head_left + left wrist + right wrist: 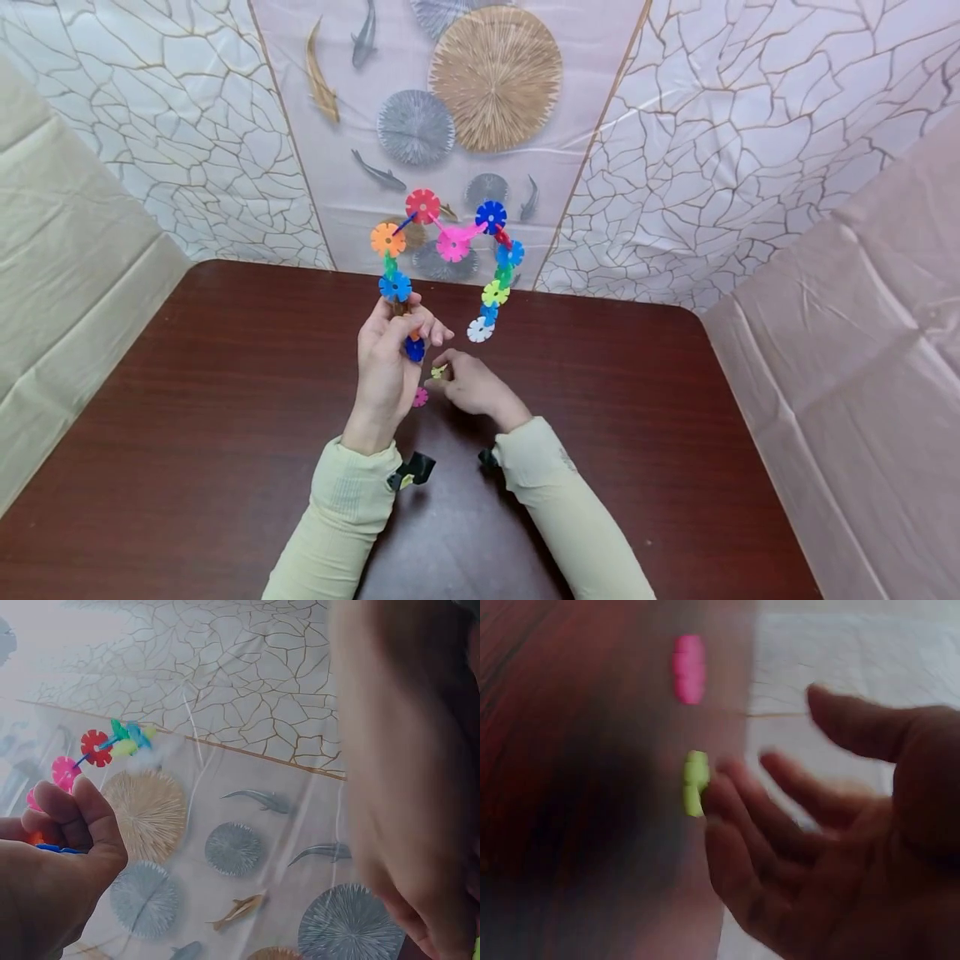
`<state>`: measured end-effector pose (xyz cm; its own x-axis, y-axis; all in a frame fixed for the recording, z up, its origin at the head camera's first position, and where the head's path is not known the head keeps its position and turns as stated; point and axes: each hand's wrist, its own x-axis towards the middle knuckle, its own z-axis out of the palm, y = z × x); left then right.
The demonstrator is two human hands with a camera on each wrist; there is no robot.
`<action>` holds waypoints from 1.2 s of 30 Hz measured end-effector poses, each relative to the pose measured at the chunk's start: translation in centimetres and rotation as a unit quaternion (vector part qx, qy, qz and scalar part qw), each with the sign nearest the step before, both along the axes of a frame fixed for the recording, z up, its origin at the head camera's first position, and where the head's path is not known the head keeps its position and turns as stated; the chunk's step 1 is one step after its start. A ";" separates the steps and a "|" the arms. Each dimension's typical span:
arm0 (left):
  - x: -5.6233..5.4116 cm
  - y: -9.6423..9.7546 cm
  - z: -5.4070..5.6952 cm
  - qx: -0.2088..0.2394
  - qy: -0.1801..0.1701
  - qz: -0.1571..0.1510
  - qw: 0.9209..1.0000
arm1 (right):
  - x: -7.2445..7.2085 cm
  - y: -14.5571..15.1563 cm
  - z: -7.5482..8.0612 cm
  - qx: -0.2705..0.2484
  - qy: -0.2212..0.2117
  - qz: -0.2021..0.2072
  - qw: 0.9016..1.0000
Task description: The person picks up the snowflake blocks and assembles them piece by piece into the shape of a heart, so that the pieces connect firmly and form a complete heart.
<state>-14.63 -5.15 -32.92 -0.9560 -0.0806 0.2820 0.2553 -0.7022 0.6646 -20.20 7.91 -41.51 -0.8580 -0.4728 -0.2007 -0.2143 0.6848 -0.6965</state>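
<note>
My left hand [386, 354] grips the lower left end of a chain of notched plastic discs, pinching it between thumb and fingers. The chain rises in a heart-like curve, with a red disc [423, 207], a pink disc [453, 245] and a dark blue disc [491, 217] along its top. Its free right end finishes in a white disc [481, 329]. My right hand [474, 383] is low over the table, fingertips right at a loose yellow-green disc [696, 784]. Thumb and fingers stand apart in the right wrist view. A loose pink disc [689, 669] lies beside the yellow-green one.
The dark brown table [225, 400] runs back to a patterned wall covering [450, 125]. Pale fabric sides stand at the left [67, 250] and the right [847, 333]. A small black device [412, 472] sits at my left cuff.
</note>
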 end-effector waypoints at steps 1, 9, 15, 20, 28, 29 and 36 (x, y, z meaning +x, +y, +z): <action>0.0 0.0 0.0 0.003 0.001 -0.002 1.000 | -0.2 -0.4 -0.4 0.033 0.014 -0.008 0.999; 0.1 0.1 0.0 0.007 -0.008 0.002 1.000 | -1.4 -1.9 -2.3 0.179 0.056 -0.051 0.981; 0.0 0.1 0.1 0.001 -0.004 0.004 1.000 | -2.0 -1.5 -2.4 0.184 0.044 -0.056 0.980; 0.1 0.0 0.0 0.003 -0.004 0.005 1.000 | -1.6 -0.2 -1.8 0.101 0.018 -0.070 0.992; 0.1 0.0 0.0 0.025 0.005 0.016 1.000 | 2.1 4.4 3.7 -0.226 0.058 -0.139 0.962; 0.1 0.0 0.0 0.027 0.007 0.017 0.999 | 2.7 4.9 4.4 -0.268 0.060 -0.139 0.951; 0.0 0.1 0.0 0.038 0.011 0.013 0.999 | 5.1 5.8 7.6 -0.486 0.059 -0.148 0.860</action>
